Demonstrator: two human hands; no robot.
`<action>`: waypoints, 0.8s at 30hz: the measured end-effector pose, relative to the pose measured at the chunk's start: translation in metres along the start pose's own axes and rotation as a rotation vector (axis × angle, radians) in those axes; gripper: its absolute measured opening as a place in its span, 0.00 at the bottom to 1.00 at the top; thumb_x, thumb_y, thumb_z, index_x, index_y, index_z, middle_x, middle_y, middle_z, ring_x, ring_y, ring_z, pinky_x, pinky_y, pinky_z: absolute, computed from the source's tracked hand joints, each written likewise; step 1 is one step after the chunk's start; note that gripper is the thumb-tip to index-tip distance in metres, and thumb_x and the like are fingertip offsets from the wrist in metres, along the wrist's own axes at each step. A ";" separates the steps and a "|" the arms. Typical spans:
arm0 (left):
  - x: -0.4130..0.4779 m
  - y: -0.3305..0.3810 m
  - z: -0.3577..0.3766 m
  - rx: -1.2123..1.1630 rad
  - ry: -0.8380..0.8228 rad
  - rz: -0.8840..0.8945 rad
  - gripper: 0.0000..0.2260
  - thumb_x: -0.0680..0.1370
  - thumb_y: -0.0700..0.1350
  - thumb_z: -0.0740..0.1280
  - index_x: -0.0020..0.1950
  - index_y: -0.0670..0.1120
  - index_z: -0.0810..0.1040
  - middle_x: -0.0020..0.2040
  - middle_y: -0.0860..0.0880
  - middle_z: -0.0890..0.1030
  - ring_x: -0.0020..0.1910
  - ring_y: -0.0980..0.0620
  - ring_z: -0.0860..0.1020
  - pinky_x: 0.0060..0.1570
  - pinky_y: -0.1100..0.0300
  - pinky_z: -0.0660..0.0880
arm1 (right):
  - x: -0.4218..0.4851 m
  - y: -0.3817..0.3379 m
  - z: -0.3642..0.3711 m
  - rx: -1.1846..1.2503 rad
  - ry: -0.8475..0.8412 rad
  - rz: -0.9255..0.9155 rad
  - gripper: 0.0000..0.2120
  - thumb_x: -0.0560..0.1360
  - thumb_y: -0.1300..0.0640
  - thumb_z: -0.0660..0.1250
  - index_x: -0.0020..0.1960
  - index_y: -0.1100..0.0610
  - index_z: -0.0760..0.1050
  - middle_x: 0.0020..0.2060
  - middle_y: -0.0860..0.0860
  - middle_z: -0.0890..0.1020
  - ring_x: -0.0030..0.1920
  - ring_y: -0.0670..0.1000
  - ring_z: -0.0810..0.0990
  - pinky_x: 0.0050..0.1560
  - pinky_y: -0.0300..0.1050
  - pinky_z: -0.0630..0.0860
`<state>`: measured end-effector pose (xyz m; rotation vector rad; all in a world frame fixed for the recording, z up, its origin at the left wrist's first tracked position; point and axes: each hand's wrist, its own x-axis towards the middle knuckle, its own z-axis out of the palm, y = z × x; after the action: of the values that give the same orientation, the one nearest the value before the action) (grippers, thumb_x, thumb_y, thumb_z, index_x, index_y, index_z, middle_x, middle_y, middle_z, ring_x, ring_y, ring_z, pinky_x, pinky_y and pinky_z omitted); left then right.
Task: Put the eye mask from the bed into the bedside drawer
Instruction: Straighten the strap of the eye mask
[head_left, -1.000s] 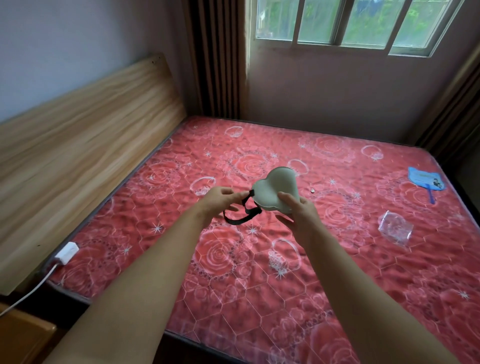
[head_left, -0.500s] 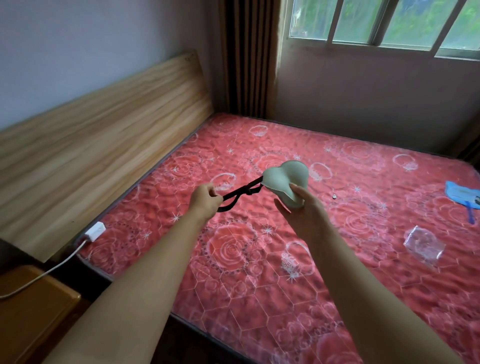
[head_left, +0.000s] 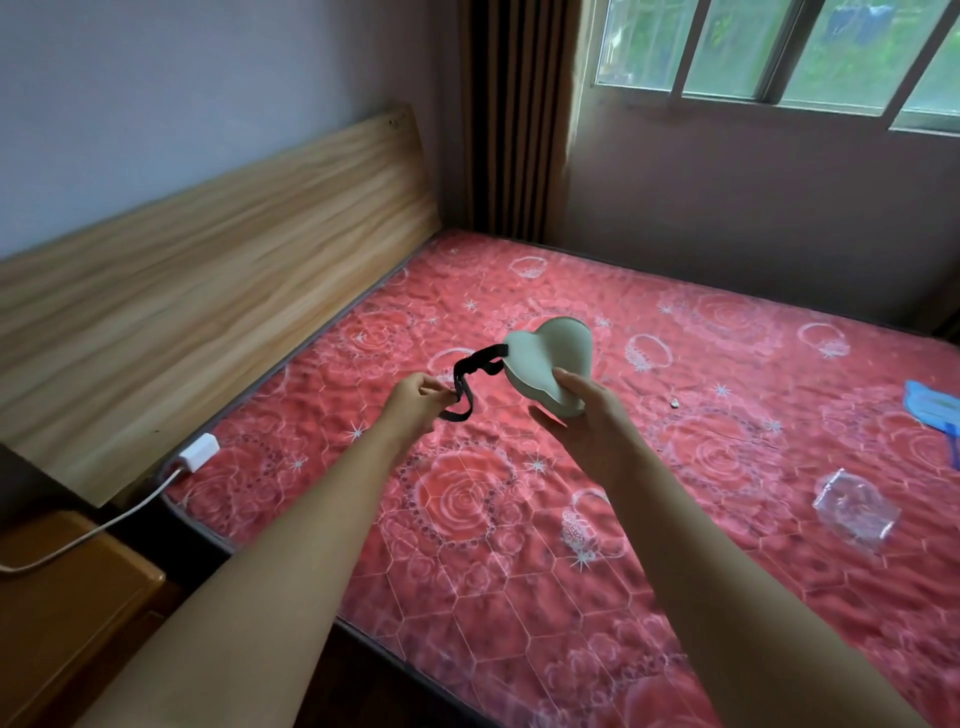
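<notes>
The pale grey-green eye mask (head_left: 545, 358) is held up above the red quilted bed (head_left: 519, 519), roughly at the picture's middle. My right hand (head_left: 582, 415) grips its lower end from below. Its black strap (head_left: 465, 379) loops out to the left, and my left hand (head_left: 415, 397) pinches that strap. The top of the wooden bedside cabinet (head_left: 57, 597) shows at the lower left; its drawer front is not visible.
A white charger (head_left: 199, 452) with its cable lies at the bed's left corner, the cable trailing onto the cabinet. A clear plastic wrapper (head_left: 854, 509) and a blue fan (head_left: 935, 408) lie at the right. The wooden headboard (head_left: 208, 270) runs along the left.
The view has turned left, bringing the cabinet into sight. My left hand has pulled the strap out to the left of the mask, and the strap now hangs looser than half a second ago.
</notes>
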<state>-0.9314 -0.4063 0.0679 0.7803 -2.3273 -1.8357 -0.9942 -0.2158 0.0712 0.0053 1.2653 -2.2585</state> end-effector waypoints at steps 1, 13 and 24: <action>-0.003 0.001 0.000 -0.021 -0.017 0.004 0.10 0.73 0.44 0.68 0.51 0.43 0.73 0.47 0.46 0.77 0.47 0.49 0.76 0.51 0.49 0.71 | 0.001 0.000 -0.001 -0.005 0.003 0.002 0.02 0.74 0.62 0.63 0.46 0.59 0.74 0.40 0.53 0.80 0.36 0.46 0.83 0.51 0.47 0.79; -0.029 -0.003 -0.034 -0.308 0.153 -0.005 0.10 0.78 0.45 0.59 0.44 0.43 0.78 0.40 0.46 0.81 0.37 0.49 0.80 0.31 0.61 0.79 | 0.013 0.037 0.039 -0.298 -0.035 0.070 0.03 0.75 0.60 0.63 0.42 0.55 0.74 0.39 0.52 0.77 0.40 0.49 0.75 0.44 0.43 0.73; -0.094 -0.070 -0.144 -0.432 0.432 -0.031 0.05 0.73 0.38 0.68 0.48 0.42 0.79 0.41 0.46 0.81 0.37 0.51 0.81 0.39 0.63 0.79 | 0.008 0.138 0.148 -0.624 -0.287 0.262 0.06 0.72 0.52 0.68 0.41 0.54 0.76 0.39 0.51 0.79 0.39 0.49 0.77 0.38 0.42 0.72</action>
<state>-0.7737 -0.5042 0.0666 1.0201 -1.5970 -1.8540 -0.9004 -0.3932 0.0429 -0.3472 1.6382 -1.5104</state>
